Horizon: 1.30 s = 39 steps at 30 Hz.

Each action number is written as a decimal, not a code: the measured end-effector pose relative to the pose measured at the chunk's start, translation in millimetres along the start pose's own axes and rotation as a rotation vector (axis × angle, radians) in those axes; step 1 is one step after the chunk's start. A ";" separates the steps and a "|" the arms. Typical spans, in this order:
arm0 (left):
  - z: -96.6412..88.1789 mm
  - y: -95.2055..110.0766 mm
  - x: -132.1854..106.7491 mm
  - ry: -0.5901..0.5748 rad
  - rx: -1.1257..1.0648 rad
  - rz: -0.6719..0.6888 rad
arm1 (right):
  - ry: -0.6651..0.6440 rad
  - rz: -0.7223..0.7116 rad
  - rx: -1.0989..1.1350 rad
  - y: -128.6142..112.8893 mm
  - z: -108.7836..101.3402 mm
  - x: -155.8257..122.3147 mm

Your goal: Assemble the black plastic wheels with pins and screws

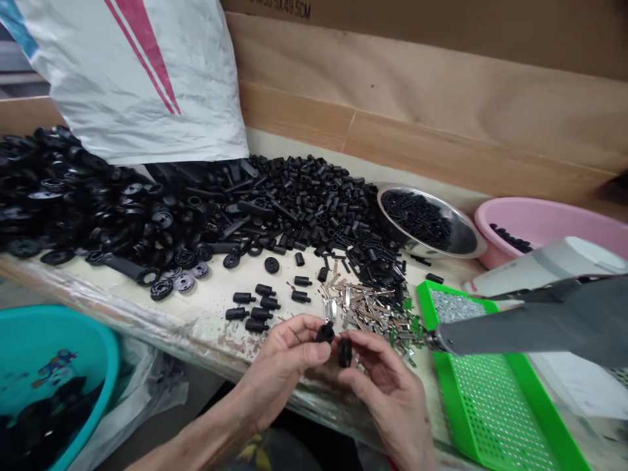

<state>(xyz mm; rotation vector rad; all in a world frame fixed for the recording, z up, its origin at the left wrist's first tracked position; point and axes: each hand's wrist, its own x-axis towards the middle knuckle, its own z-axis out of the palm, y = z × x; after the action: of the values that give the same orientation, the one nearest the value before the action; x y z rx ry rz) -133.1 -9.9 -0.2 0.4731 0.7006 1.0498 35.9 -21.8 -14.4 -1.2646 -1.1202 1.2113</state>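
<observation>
My left hand (289, 356) pinches a small black plastic part (324, 333) between thumb and fingertips at the table's front edge. My right hand (387, 386) holds a second small black cylinder (345, 352) right next to it, the two parts almost touching. Just beyond the hands lies a scatter of small silver metal clips (366, 307). Several assembled black pegs (255, 307) lie in a loose group to the left of the hands.
A big heap of black tubes (314, 196) and wheels (73, 196) covers the table's back, under a white sack (142, 72). A steel bowl (458, 226), a pink basin (549, 219), a green perforated tray (490, 405) and a grey power tool (540, 320) sit right. A teal basin (53, 347) stands lower left.
</observation>
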 end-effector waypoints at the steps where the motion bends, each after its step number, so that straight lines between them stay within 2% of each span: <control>1: 0.5 0.8 -0.8 -0.004 0.001 0.002 | 0.030 0.010 -0.006 -0.8 1.1 0.1; 6: 2.7 2.7 -5.8 -0.004 0.040 0.024 | 0.098 0.135 0.214 2.2 7.5 -1.0; 10: 0.3 3.0 -7.4 0.023 0.082 0.035 | 0.209 0.090 0.173 5.2 9.8 -2.6; 15: -3.0 3.7 -6.1 0.057 0.068 0.031 | 0.046 0.181 0.231 5.6 5.0 -0.2; 19: -3.7 4.1 -7.0 0.044 0.047 0.021 | 0.058 0.125 0.203 6.5 5.2 1.9; 26: -5.0 5.1 -7.7 0.068 0.093 0.007 | -0.072 0.286 0.309 -5.7 7.2 8.1; 30: -4.9 6.7 -7.2 0.067 0.093 0.011 | -0.104 0.209 0.196 -7.1 6.3 10.0; 34: -3.9 8.7 -6.2 0.031 0.060 0.037 | -0.109 0.121 0.112 1.4 6.6 9.0; 39: -0.9 8.6 -3.7 0.009 -0.024 0.053 | 0.043 -0.071 -0.040 8.3 9.0 2.9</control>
<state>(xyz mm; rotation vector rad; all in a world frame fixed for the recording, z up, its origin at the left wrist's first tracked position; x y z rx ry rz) -140.2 -9.5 5.9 0.4692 0.6856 1.1096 26.9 -18.8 -22.7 -1.2651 -1.1536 1.1089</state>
